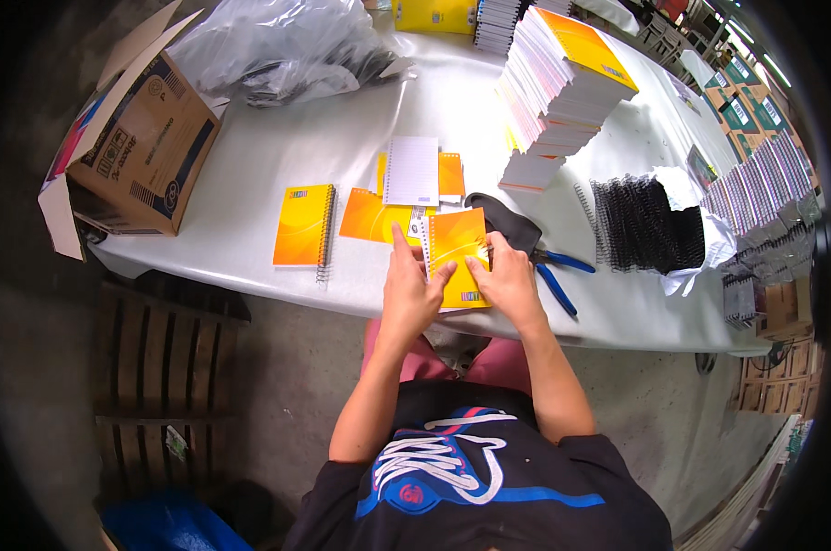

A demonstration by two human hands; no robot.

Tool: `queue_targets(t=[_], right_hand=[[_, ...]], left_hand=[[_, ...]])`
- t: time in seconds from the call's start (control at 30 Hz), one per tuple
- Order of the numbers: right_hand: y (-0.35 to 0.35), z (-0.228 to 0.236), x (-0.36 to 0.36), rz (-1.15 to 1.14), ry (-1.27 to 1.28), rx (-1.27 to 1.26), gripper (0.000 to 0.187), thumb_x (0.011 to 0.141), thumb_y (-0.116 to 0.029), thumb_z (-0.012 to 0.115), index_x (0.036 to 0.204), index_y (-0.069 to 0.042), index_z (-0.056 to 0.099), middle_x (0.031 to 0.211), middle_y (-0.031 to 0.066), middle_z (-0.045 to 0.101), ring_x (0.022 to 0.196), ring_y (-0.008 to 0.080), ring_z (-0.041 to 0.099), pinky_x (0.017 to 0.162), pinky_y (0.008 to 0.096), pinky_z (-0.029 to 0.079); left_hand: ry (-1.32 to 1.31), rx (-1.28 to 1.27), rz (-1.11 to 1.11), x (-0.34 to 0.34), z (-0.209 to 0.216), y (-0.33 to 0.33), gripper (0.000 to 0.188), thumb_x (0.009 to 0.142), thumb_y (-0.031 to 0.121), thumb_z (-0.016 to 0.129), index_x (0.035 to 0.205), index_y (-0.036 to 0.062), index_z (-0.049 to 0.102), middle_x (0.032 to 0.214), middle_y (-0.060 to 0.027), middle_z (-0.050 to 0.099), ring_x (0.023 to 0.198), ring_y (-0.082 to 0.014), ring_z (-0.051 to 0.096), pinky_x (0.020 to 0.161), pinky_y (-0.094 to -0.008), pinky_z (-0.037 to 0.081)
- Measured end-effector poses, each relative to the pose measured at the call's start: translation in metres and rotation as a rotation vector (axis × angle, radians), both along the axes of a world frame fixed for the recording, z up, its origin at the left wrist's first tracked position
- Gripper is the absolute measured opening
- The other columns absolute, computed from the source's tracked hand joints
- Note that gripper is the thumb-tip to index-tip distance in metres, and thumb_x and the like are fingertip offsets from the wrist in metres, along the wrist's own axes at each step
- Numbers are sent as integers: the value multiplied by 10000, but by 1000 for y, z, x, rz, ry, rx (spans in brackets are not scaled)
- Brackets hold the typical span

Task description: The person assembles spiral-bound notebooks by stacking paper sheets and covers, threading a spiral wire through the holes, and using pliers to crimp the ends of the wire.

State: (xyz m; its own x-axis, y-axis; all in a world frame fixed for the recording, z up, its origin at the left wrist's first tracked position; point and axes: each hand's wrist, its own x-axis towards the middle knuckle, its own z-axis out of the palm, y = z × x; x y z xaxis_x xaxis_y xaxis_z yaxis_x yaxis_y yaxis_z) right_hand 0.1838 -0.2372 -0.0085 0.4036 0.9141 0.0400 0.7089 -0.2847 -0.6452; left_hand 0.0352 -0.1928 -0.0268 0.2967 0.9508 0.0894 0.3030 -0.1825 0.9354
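Near the front edge of the table, both hands grip an orange-yellow notebook block with punched holes down its left edge and no coil visible in it. My left hand holds its left side, the thumb on the cover. Its lower right side is in my right hand, thumb also on the cover. Just beyond lie loose orange covers and a lined white page block, partly overlapping. A coil-bound notebook lies to the left. Blue-handled pliers rest right of my right hand, beside a black object.
A tall stack of notebook blocks stands at the back right. Black spiral coils lie right of the pliers, near stacked bound notebooks. At the left are an open cardboard box and a clear plastic bag.
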Motion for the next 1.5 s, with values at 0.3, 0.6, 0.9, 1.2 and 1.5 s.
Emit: queue_targets(t=[0.3, 0.6, 0.9, 1.2, 1.5], right_hand=[[-19, -10, 14, 119, 221, 219, 451, 763, -178, 759, 1130, -8, 562, 965, 134, 669, 701, 200, 650, 643, 306, 506], [-48, 61, 11, 247, 278, 181, 635, 723, -50, 736, 1305, -141, 496, 1063, 93, 656, 564, 122, 498, 554, 286, 452], [-46, 36, -1, 409, 271, 336, 541, 794, 35, 577, 1308, -109, 485, 1078, 173, 622, 930, 324, 631, 792, 390, 495], [-81, 59, 34, 353, 455, 110, 557, 907, -166, 578, 1405, -35, 368, 984, 69, 555, 708, 117, 451, 733, 231, 419], [-69, 53, 25, 190, 325, 277, 238, 815, -108, 692, 1050, -74, 701, 759, 37, 577, 691, 129, 528, 653, 246, 443]], left_hand=[[-123, -271, -183, 2, 17, 13, 330, 802, -11, 609, 1125, 4, 542, 921, -147, 654, 772, -228, 645, 710, -354, 494], [786, 780, -450, -8, 72, -10, 482, 759, 2, 535, 1215, 158, 522, 953, -24, 533, 974, -166, 557, 962, -480, 226], [520, 748, -12, -1, 14, -25, 677, 624, 559, 729, 1194, 257, 525, 1205, -96, 418, 1324, -357, 260, 957, -733, 31], [372, 972, 207, 26, 7, -18, 623, 542, 552, 775, 842, 110, 454, 968, -112, 406, 981, -300, 362, 908, -525, 267], [340, 909, 23, 11, 3, -4, 588, 543, 614, 740, 820, 140, 530, 1000, -71, 453, 1000, -295, 414, 893, -619, 247]])
